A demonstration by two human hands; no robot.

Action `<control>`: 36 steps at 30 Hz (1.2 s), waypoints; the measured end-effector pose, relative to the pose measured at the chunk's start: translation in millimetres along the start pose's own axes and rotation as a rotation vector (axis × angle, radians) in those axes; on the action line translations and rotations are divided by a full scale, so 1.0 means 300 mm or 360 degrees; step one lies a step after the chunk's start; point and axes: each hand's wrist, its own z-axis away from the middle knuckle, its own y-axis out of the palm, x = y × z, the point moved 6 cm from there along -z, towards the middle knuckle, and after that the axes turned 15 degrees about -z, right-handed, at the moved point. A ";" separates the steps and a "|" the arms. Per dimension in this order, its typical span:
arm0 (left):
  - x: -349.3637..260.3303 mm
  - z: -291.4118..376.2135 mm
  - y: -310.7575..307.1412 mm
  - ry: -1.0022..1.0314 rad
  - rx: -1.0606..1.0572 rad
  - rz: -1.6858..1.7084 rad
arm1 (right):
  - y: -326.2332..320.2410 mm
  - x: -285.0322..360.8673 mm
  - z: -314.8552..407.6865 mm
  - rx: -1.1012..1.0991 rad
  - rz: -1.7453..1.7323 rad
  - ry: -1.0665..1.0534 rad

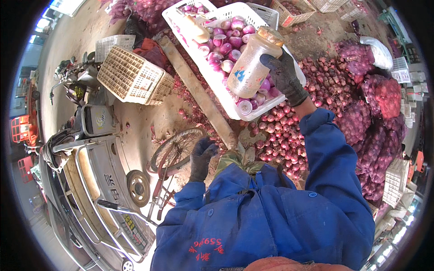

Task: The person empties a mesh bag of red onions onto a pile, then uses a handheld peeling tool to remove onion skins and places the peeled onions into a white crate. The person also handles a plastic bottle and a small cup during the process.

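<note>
My right hand (286, 78), in a dark work glove, grips a large cloudy plastic jar (250, 66) around its side. The jar has a tan, worn-looking lid and blue printing, and is tilted over a white plastic crate (249, 117). Peeled and trimmed purple onions (226, 48) fill that crate; the jar hides some of them. My left hand (202, 157), gloved too, hangs low beside my leg near a bicycle wheel (178, 149). Its fingers are loosely bent, with nothing visible in them. A pale rounded object (193, 28) rests at the crate's upper left edge.
Loose unpeeled onions (281, 132) cover the floor at right, beside filled mesh sacks (376, 145). A wooden beam (198, 91) runs left of the white crate. Stacked beige crates (130, 76) stand farther left. A cargo tricycle (101, 176) and a bicycle frame occupy the lower left.
</note>
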 end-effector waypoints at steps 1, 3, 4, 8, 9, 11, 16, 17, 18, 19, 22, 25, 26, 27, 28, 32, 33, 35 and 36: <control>-0.044 -0.011 0.010 0.0068 -0.0007 -0.0062 | 0.007 0.021 0.014 0.0002 0.0066 0.0011; -0.160 -0.026 0.040 0.0302 0.0024 -0.0155 | 0.028 0.041 0.054 0.0014 0.0168 -0.0021; -0.223 -0.026 0.054 0.0409 0.0002 -0.0231 | 0.043 0.044 0.077 0.0026 0.0201 -0.0069; -0.506 0.043 0.183 0.1173 -0.0231 -0.0940 | 0.116 0.025 0.192 0.0170 0.0515 -0.0095; -0.548 0.057 0.224 0.1180 -0.0215 -0.1050 | 0.132 0.015 0.229 0.0162 0.0611 -0.0057; -0.617 0.083 0.309 0.1257 -0.0189 -0.1262 | 0.177 0.002 0.318 0.0219 0.0630 -0.0043; -0.654 0.087 0.459 0.1164 0.0148 -0.0843 | 0.226 -0.016 0.475 0.0265 0.0300 0.0212; -0.641 0.078 0.469 0.1057 0.0137 -0.0900 | 0.223 -0.006 0.493 0.0271 0.0240 0.0222; -0.633 0.087 0.473 0.1085 0.0065 -0.1027 | 0.203 0.007 0.508 0.0214 0.0311 0.0250; -0.627 0.100 0.483 0.1177 0.0085 -0.1052 | 0.177 0.029 0.527 0.0169 0.0390 0.0263; -0.579 0.117 0.480 0.1275 0.0004 -0.1483 | 0.093 0.096 0.565 -0.0044 0.0649 0.0181; -0.489 0.119 0.491 0.1309 -0.0139 -0.2167 | 0.070 0.123 0.614 0.0024 0.1297 0.0005; -0.477 0.154 0.511 0.1675 -0.0282 -0.2336 | 0.083 0.115 0.632 0.0130 0.1415 -0.0077; -0.442 0.156 0.512 0.1616 -0.0253 -0.2342 | 0.079 0.094 0.650 0.0147 0.1434 -0.0015; -0.411 0.160 0.509 0.1556 -0.0220 -0.2349 | 0.061 0.048 0.653 0.0145 0.1382 0.0248; -0.347 0.190 0.515 0.1467 -0.0169 -0.2428 | 0.019 -0.022 0.692 0.0220 0.1480 0.0555; -0.346 0.195 0.517 0.1453 -0.0147 -0.2451 | 0.007 -0.028 0.703 0.0198 0.1431 0.0602; -0.343 0.184 0.521 0.1265 0.0050 -0.2387 | -0.011 -0.035 0.722 0.0174 0.1309 0.0655; -0.344 0.183 0.521 0.1182 0.0149 -0.2344 | -0.004 -0.029 0.721 0.0239 0.1222 0.0553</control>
